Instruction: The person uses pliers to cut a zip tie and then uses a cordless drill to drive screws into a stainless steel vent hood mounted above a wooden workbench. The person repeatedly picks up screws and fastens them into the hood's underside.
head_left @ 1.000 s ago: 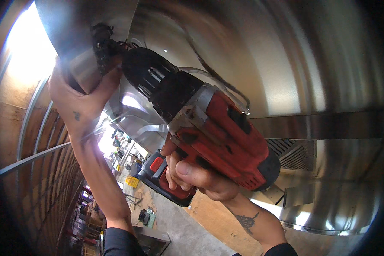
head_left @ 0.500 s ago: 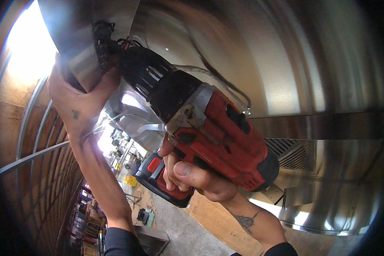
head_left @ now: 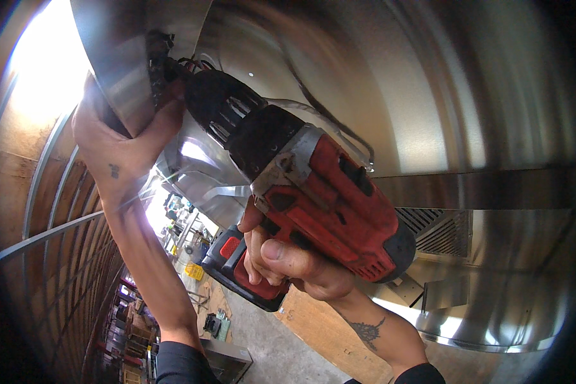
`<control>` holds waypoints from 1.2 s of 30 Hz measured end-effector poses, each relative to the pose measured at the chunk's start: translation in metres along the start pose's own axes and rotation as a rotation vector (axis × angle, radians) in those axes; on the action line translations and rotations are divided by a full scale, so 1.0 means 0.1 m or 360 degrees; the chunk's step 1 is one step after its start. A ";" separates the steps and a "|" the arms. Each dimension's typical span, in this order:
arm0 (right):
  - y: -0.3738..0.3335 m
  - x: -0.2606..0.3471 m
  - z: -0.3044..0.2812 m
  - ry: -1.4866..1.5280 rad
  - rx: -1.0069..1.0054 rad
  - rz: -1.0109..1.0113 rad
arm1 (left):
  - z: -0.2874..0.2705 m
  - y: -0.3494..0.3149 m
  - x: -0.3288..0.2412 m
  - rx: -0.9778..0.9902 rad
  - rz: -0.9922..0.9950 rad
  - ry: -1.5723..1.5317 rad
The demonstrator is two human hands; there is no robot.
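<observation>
- Slightly rightward shifts were made by the metal sheet [head_left: 128, 83] and the nose of the drill [head_left: 333, 198] since the earlier frame; both grips were left unchanged.
- Red-and-black drill was held slanted, nose up and left, battery [head_left: 237, 272] below its body.
- Drill handle was clenched by the right hand [head_left: 294, 262], thumb wrapped over it; whether the trigger was pressed could not be told.
- Lower end of the sheet was grasped by the left hand [head_left: 125, 144], left of the drill's nose; some fingers were hidden.
- Black fitting [head_left: 160, 67] was seen just beside the drill's nose, on its left; contact could not be told.
- Thin wires [head_left: 201, 63] were bunched just above the nose; a cable [head_left: 307, 96] was strung above the drill body.
- Curved shiny metal shell [head_left: 416, 96] was spread above and right of the drill.
- Slotted panel [head_left: 438, 230] was placed right of the drill's rear end.
- Wooden board [head_left: 333, 333] was laid on the floor below the drill; a yellow box [head_left: 194, 272] was seen beyond, left of the battery.
</observation>
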State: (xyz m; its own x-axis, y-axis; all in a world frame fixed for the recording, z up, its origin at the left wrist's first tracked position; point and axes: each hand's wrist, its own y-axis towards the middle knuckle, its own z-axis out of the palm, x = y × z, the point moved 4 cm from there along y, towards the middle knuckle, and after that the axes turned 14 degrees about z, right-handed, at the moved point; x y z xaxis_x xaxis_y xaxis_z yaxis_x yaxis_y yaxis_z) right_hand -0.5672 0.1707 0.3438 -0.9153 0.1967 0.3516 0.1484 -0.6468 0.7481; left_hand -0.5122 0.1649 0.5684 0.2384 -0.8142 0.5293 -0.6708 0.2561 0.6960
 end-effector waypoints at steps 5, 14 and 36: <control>0.00 0.02 0.02 -0.0005 -0.0042 0.0039 | 0.00 0.00 -0.01 0.0024 -0.0009 0.0073; 0.05 -0.05 -0.01 0.0252 0.0181 -0.0042 | 0.02 0.01 -0.04 0.0050 -0.0057 0.0145; 0.02 -0.07 -0.12 0.0160 0.0056 0.0074 | 0.04 -0.02 -0.01 -0.0049 -0.0018 0.0095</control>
State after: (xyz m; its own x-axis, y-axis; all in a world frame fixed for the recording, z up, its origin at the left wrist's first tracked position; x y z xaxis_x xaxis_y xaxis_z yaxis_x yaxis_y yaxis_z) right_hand -0.5649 0.1590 0.3355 -0.9397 0.0908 0.3297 0.2032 -0.6270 0.7521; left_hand -0.5140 0.1633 0.5639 0.2880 -0.7851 0.5484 -0.6462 0.2634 0.7163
